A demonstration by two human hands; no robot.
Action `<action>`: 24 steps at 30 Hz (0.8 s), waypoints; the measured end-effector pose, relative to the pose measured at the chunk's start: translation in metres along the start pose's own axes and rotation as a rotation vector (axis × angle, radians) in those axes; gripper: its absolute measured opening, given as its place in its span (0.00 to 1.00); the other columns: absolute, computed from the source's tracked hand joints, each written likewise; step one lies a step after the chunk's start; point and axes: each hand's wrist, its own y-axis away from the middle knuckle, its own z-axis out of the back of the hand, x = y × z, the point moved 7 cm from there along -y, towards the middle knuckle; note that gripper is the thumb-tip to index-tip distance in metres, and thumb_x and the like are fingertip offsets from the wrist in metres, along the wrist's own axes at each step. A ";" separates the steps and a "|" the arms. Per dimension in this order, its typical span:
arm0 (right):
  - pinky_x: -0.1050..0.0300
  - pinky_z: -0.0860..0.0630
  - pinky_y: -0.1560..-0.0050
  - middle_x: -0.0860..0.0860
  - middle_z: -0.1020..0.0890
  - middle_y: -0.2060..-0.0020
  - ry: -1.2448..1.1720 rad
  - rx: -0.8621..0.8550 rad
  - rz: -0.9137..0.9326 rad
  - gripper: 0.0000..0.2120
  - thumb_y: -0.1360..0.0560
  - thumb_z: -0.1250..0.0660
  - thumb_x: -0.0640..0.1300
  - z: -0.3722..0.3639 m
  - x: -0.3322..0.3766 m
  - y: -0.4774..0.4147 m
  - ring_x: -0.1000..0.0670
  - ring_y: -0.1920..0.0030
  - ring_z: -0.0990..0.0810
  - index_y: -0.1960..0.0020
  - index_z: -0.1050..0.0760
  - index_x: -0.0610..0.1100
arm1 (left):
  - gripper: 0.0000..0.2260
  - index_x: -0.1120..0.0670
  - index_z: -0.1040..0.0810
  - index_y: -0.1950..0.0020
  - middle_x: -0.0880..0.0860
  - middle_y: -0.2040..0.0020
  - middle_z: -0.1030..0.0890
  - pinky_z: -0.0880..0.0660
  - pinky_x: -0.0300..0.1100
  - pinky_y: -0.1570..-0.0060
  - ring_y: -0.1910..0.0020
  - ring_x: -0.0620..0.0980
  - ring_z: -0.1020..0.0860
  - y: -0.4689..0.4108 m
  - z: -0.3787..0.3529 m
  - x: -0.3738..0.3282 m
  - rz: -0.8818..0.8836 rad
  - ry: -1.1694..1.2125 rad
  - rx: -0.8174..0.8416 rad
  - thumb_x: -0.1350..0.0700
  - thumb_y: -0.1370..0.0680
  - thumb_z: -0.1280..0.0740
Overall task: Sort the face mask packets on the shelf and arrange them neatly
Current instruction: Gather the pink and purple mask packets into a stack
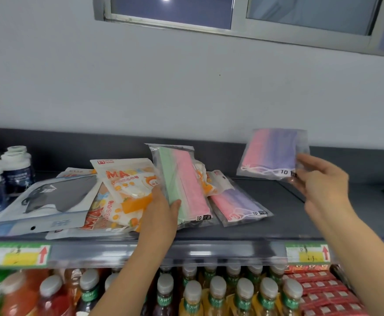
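Left hand (161, 208) grips green-pink mask packet (182, 179) by its lower edge, over the shelf (277, 224); long axis upright, top leaning left. Right hand (323, 179) pinches pink-purple mask packet (270, 151) at its lower right corner, raised clear of the shelf, long axis crosswise.

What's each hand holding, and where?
Left hand grips the clear green-pink mask packet, left edge; right hand pinches the clear pink-purple mask packet, lower right corner.

— What's on the shelf (266, 226)?
— Jars (4, 176) far left; a heap of mask packets (109, 197) right of them, mid-shelf; one packet (270, 153) held up further right.
— And below?
— Bottles (218, 293); boxes (323, 290) to their right.
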 end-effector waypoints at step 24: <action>0.50 0.32 0.38 0.47 0.32 0.32 1.405 0.638 0.314 0.26 0.25 0.39 0.59 -0.068 -0.096 0.043 0.43 0.34 0.34 0.30 0.35 0.50 | 0.29 0.55 0.38 0.32 0.53 0.37 0.26 0.21 0.51 0.49 0.44 0.54 0.23 -0.003 -0.009 0.006 0.053 0.089 0.196 0.47 0.27 0.30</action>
